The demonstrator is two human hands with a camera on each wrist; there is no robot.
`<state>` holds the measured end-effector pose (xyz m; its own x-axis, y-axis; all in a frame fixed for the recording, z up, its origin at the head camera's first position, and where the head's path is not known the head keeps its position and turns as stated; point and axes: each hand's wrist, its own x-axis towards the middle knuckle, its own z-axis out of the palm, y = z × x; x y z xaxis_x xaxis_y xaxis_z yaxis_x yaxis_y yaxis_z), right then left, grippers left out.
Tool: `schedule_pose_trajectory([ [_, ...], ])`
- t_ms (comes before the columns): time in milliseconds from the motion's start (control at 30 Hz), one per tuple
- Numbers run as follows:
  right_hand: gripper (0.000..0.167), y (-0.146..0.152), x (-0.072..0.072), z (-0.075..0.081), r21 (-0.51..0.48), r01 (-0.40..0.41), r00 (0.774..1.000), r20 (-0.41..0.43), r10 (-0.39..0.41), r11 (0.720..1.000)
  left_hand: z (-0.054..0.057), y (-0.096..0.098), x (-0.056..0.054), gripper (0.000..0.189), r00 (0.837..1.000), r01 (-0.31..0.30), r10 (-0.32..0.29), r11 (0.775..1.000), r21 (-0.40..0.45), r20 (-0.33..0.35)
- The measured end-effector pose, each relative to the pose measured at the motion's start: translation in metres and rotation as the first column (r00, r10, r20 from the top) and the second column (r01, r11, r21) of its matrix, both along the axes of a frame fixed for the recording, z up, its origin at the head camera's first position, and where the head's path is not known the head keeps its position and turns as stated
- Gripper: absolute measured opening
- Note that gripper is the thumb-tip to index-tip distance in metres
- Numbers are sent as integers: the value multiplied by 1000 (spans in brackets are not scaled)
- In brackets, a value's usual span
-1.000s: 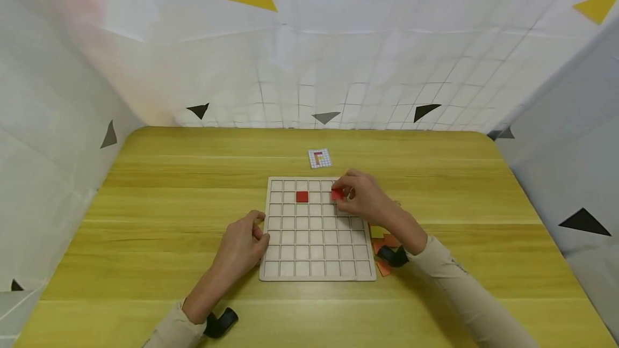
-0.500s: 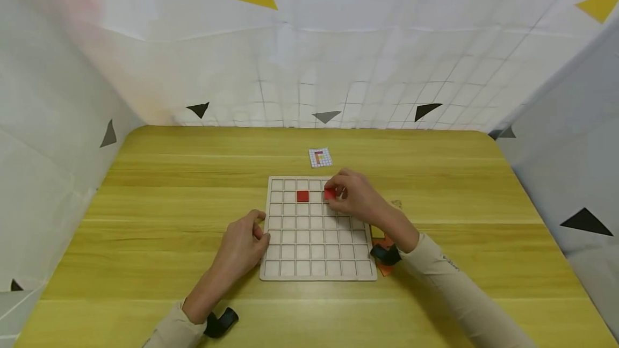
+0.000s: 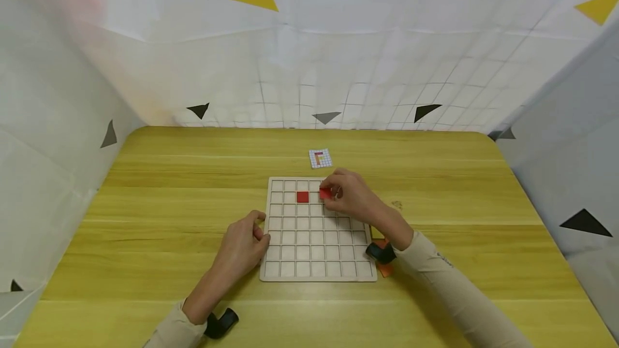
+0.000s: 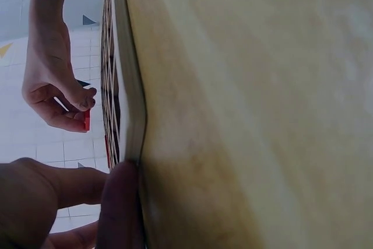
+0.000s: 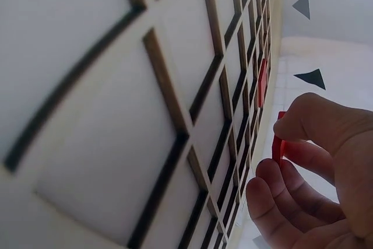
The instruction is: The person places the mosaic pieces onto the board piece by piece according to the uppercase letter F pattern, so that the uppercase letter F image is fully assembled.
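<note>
A pale grid board lies on the table, with one red square tile set in a cell of its second row. Above that row, to the right of the set tile, my right hand pinches another red tile between thumb and fingers. In the right wrist view the held tile is raised off the board, standing on edge between the fingertips. My left hand rests at the board's left edge, its thumb and index finger touching the rim; the left wrist view shows its thumb against the side.
Behind the board lies a small printed card with a coloured grid pattern. Yellow and orange tiles lie at the board's right edge, partly hidden by the right wrist's black camera. White sheeting encloses the table.
My right hand has moved left over the board with its red tile, closer to the tile in the second row. The left hand stays at the board's edge.
</note>
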<state>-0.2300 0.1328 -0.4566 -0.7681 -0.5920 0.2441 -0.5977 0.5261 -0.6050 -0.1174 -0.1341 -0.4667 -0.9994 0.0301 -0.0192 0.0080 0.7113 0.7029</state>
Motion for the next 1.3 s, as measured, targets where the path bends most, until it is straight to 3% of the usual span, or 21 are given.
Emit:
schedule_pose_trajectory([
  [733,20,-16,-3,-6,17,-40,998,44,40,999,-1,0,-1,36,1000,0,0,1000,0,-2],
  [1300,21,-21,-3,-6,66,-25,1000,10,25,998,-1,0,-1,36,1000,-4,4,1000,2,-3],
])
